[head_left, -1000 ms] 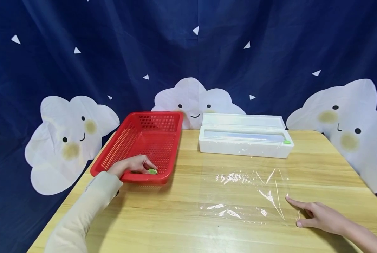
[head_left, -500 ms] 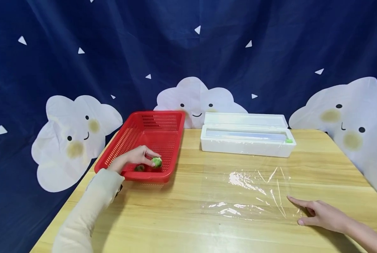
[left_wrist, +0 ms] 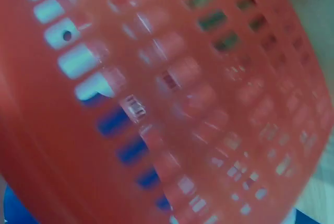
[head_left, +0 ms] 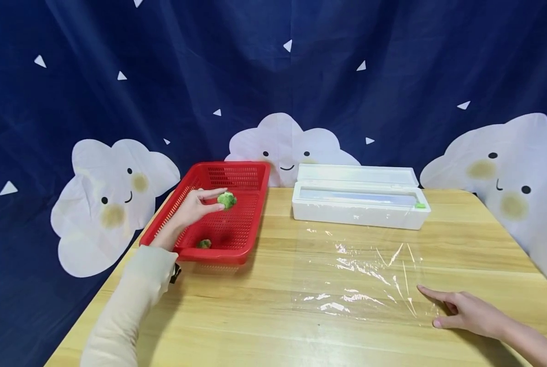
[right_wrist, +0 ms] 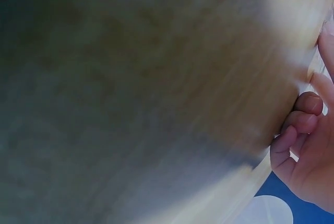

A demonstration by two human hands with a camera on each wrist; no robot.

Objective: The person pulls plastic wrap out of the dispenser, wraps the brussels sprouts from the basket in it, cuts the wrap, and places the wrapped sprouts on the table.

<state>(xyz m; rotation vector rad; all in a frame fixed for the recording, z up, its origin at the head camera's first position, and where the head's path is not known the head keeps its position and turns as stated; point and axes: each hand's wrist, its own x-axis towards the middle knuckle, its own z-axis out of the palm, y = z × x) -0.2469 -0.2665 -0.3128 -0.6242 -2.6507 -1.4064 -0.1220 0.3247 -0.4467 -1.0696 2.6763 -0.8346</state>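
Note:
Between thumb and fingertips my left hand (head_left: 193, 206) pinches a green broccoli floret (head_left: 227, 200), held up over the red basket (head_left: 256, 219). A second, darker floret (head_left: 204, 244) lies at the near end inside the basket. Clear cling film (head_left: 346, 285) stretches over the table from a white dispenser box (head_left: 356, 216) towards me. My right hand (head_left: 472, 313) rests at the film's right edge, index finger and thumb extended and touching down. In the right wrist view, the other fingers (right_wrist: 302, 122) are curled under. The left wrist view shows mostly the basket's slotted wall (left_wrist: 172, 88).
The dispenser's lid (head_left: 358, 175) stands raised at the back, and a green slider (head_left: 420, 206) sits at the box's right end. The wooden table (head_left: 264, 326) meets a dark blue curtain (head_left: 209, 61) with printed clouds behind it.
My left hand has lifted the floret from the basket's near end, up and away from me, uncovering the second floret. My right hand has stayed at the film's edge.

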